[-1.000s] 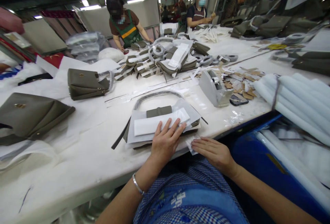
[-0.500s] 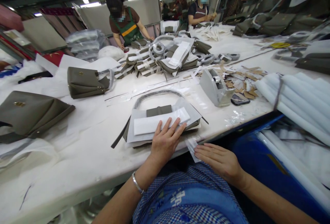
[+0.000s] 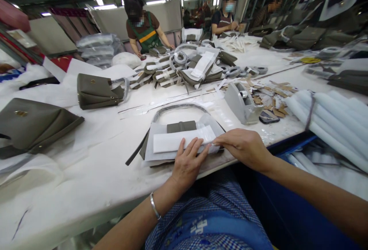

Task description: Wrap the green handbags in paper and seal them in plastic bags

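A flat olive-grey bag piece [image 3: 181,127] lies under white wrapping sheets near the table's front edge, with a white foam strip [image 3: 178,141] across it. Its grey strap [image 3: 172,109] arcs behind it. My left hand [image 3: 188,162] lies flat on the sheets with fingers spread, pressing them down. My right hand [image 3: 244,147] reaches in from the right and its fingers pinch the right end of the foam strip or the sheet under it. I cannot make out which.
A grey tape dispenser [image 3: 241,102] stands to the right, with paper scraps [image 3: 270,96] behind it. White foam rolls [image 3: 330,115] lie at far right. Olive handbags [image 3: 96,91] [image 3: 31,125] sit at left. A heap of wrapped pieces [image 3: 184,68] is mid-table. Other people work at the far side.
My right hand rose from my lap, where it held a small white scrap, up to the right end of the wrapped piece. My left hand stayed pressed on the sheets.
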{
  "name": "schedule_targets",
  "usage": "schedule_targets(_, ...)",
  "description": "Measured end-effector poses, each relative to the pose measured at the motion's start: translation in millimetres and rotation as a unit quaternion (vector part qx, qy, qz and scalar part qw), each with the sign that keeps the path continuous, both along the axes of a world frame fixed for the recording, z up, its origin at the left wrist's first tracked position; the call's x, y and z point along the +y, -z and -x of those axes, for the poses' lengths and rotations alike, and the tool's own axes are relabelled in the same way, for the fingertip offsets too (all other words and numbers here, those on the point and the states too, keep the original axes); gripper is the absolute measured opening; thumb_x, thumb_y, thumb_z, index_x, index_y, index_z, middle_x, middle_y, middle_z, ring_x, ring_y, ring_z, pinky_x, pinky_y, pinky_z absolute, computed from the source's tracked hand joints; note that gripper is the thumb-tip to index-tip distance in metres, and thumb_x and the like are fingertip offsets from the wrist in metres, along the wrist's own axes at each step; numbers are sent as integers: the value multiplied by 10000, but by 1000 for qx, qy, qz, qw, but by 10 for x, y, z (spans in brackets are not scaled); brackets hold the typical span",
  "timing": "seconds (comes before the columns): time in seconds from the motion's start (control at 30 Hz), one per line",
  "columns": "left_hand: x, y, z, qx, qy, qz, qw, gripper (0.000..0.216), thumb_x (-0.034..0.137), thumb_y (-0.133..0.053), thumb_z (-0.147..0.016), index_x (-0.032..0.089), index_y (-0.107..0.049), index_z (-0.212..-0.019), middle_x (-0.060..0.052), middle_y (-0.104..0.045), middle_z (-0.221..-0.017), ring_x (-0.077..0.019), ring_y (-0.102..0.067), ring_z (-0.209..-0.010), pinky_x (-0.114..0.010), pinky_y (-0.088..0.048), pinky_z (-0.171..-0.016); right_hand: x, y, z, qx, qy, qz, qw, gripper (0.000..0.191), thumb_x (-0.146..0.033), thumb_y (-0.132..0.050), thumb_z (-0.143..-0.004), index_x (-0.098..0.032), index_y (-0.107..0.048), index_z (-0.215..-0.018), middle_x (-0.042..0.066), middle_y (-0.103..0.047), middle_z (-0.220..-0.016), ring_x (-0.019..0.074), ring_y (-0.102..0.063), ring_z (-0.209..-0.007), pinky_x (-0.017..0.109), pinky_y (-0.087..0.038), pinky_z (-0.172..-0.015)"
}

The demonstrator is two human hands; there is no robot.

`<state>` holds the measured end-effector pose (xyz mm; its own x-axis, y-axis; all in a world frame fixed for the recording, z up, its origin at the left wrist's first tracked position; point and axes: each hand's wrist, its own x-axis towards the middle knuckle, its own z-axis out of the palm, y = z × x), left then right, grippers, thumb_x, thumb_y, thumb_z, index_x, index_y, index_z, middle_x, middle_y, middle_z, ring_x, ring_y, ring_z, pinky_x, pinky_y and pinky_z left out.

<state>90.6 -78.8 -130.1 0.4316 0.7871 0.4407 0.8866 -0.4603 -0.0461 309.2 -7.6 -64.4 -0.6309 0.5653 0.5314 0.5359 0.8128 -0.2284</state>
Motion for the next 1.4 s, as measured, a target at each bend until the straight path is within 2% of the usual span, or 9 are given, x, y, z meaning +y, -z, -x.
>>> schedule_targets(0.23, 43, 90, 24, -38, 21, -40, 998, 275, 228, -548, -971, 242, -620, -1236, -68, -581, -1383, -229, -484, -1332, -519, -331, -1169, 418, 92, 255, -46, 82, 121, 988, 81, -276, -700, -860, -297, -776, -841, -31, -763, -890, 193, -685, -886, 307, -478, -816)
schedule_targets(0.43, 44, 96, 39, -47, 31, -35, 998, 300, 205, -528, -979, 231, -605, -1268, -50, -582, -1389, -216, -492, -1326, -460, -379, -1154, 599, 183, 378, -58, 9, 165, 985, 53, -231, -754, -796, -231, -743, -744, 20, -711, -864, 215, -587, -984, 330, -456, -884)
schedule_targets(0.7, 43, 59, 61, -15, 42, -7, 999, 284, 218, -512, -984, 212, -602, -1253, -14, -437, -1526, -205, -450, -1359, -384, -428, -1121, 813, 144, 433, -88, 0, 295, 952, 38, -223, -776, -712, -228, -749, -686, 6, -699, -821, 181, -633, -826, 266, -455, -712)
schedule_targets(0.83, 66, 23, 23, -15, 28, 1, 999, 428, 217, -507, -974, 153, -485, -1397, -69, -529, -1449, -213, -507, -1303, -382, -451, -1091, 841, 205, 434, -82, -6, 299, 951, 43, -251, -783, -713, -220, -755, -701, 5, -703, -803, 172, -636, -799, 255, -460, -723)
schedule_targets(1.07, 103, -47, -20, -24, 23, -13, 999, 477, 151, -560, -887, 78, -505, -1356, -139, -603, -1344, -256, -584, -1193, -410, -508, -1021, 624, 256, 203, 31, 1, 212, 977, 95, -237, -676, -848, -198, -730, -916, 36, -736, -960, 187, -665, -936, 308, -495, -877)
schedule_targets(1.13, 105, -45, -14, -29, 25, -15, 999, 505, 123, -574, -859, 89, -504, -1358, -135, -606, -1341, -258, -588, -1186, -413, -516, -1015, 650, 162, -29, 90, 44, 174, 980, 165, -255, -620, -892, -197, -716, -1014, 49, -736, -1035, 184, -676, -967, 312, -502, -915)
schedule_targets(1.23, 102, -44, -14, -36, 26, -17, 999, 531, 98, -579, -835, 102, -504, -1361, -123, -611, -1339, -259, -593, -1182, -412, -522, -1015, 880, -22, -477, 145, 203, 132, 959, 234, -305, -586, -912, -187, -705, -1075, 83, -719, -1116, 207, -674, -1002, 347, -493, -964)
schedule_targets(1.3, 100, -48, -20, -40, 27, -22, 999, 522, 94, -569, -836, 107, -512, -1355, -116, -612, -1341, -260, -597, -1176, -409, -528, -1012, 1128, -113, -747, 159, 300, 198, 920, 237, -300, -615, -883, -175, -705, -1063, 97, -719, -1114, 226, -667, -1028, 367, -484, -989)
schedule_targets(1.4, 99, -43, -29, -49, 24, -33, 998, 503, 100, -543, -852, 116, -516, -1354, -110, -610, -1346, -257, -601, -1174, -407, -533, -1006, 1495, -154, -972, 167, 344, 338, 860, 179, -326, -665, -836, -156, -716, -825, 110, -751, -870, 245, -702, -897, 371, -553, -885)
